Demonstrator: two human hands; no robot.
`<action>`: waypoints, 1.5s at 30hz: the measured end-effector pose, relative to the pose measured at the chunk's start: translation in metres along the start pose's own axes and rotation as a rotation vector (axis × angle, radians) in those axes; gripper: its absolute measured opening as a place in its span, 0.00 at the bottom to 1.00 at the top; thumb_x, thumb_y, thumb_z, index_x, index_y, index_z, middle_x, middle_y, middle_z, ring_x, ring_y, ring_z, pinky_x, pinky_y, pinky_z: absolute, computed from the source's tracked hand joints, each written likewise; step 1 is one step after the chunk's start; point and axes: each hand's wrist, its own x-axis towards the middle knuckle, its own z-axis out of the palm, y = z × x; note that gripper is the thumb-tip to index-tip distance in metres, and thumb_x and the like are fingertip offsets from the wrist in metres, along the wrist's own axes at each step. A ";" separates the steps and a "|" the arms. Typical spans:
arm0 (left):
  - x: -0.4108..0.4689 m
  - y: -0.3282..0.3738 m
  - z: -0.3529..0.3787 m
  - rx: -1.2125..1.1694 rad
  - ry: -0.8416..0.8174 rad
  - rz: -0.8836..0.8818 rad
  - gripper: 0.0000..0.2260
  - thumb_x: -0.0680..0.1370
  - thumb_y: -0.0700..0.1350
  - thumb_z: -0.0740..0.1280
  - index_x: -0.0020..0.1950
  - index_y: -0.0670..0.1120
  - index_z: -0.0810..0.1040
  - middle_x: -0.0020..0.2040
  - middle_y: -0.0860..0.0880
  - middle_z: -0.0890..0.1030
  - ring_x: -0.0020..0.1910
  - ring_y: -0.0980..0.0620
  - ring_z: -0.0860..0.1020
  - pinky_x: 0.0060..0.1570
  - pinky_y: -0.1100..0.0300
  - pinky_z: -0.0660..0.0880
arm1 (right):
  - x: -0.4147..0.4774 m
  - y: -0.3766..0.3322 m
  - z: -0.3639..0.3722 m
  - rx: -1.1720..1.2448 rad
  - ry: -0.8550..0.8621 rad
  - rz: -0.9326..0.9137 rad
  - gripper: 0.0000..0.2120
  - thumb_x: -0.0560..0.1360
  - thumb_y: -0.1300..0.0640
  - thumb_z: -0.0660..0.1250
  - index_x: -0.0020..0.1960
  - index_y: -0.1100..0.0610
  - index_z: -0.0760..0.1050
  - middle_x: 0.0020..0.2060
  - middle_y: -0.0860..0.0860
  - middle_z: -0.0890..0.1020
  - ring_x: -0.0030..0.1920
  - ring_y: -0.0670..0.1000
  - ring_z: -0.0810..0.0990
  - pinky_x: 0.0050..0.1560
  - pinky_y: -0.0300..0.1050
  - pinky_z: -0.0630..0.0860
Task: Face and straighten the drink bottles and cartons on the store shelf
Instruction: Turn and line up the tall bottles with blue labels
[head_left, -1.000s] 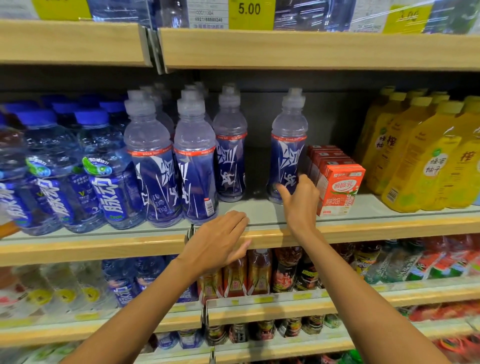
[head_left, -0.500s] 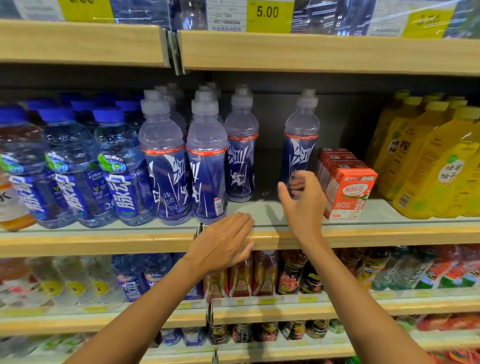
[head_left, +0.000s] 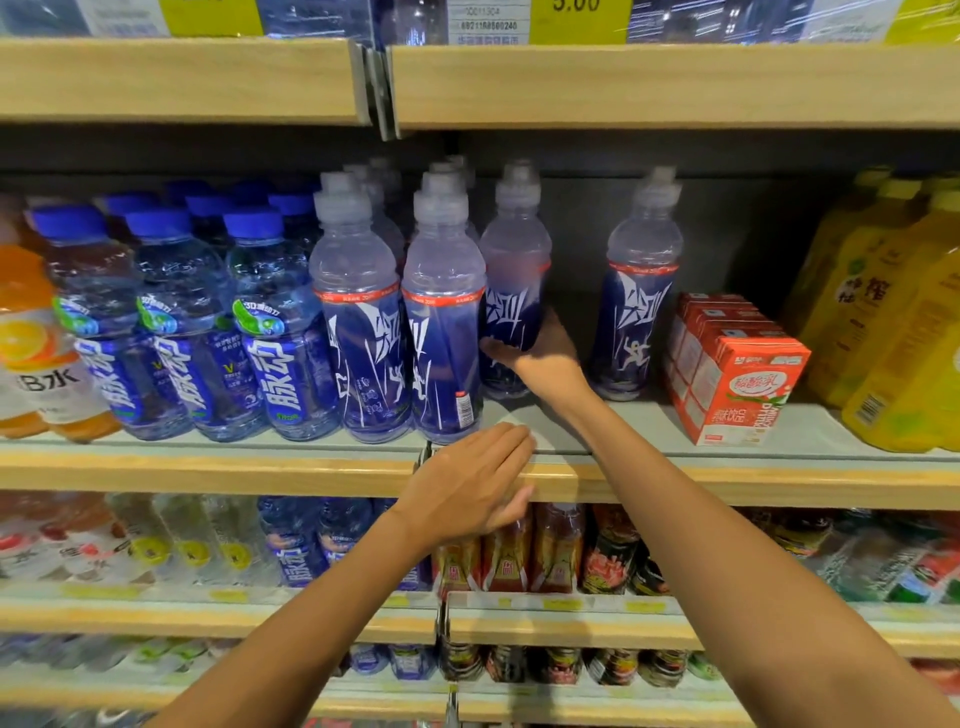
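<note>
Along the top I see a yellow price tag (head_left: 579, 21) reading 5.00, with a white barcode label (head_left: 488, 23) just left of it. Below them runs a wood-grain shelf edge (head_left: 675, 85). Behind the stock I see a grey back panel (head_left: 737, 228). Small yellow tags (head_left: 563, 604) sit blurred on a lower rail.

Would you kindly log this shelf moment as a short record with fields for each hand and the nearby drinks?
right hand: grips the set-back blue bottle low on its label
left hand: fingers straight, at the shelf edge
lone blue bottle: upright, standing apart, next to the red cartons
red cartons: in a row running front to back
</note>
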 end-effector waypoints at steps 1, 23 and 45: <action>0.000 0.000 0.000 -0.004 0.000 -0.003 0.21 0.79 0.51 0.58 0.60 0.36 0.78 0.56 0.40 0.81 0.56 0.45 0.79 0.55 0.53 0.77 | 0.003 0.001 0.000 0.006 -0.012 0.005 0.36 0.66 0.53 0.78 0.69 0.56 0.65 0.64 0.55 0.76 0.63 0.56 0.75 0.54 0.43 0.71; 0.088 0.008 -0.103 -1.273 0.403 -0.981 0.10 0.80 0.48 0.63 0.59 0.47 0.74 0.58 0.48 0.79 0.59 0.50 0.78 0.61 0.52 0.74 | -0.119 -0.037 -0.064 0.182 -0.098 -0.129 0.24 0.59 0.55 0.75 0.54 0.54 0.74 0.42 0.44 0.83 0.40 0.39 0.82 0.38 0.30 0.75; 0.098 -0.014 -0.107 -2.403 0.223 -0.683 0.25 0.57 0.48 0.78 0.49 0.42 0.78 0.44 0.44 0.79 0.37 0.47 0.78 0.40 0.57 0.77 | -0.159 -0.014 -0.046 0.962 -0.953 0.191 0.29 0.71 0.41 0.70 0.66 0.57 0.73 0.58 0.55 0.81 0.59 0.54 0.79 0.65 0.56 0.72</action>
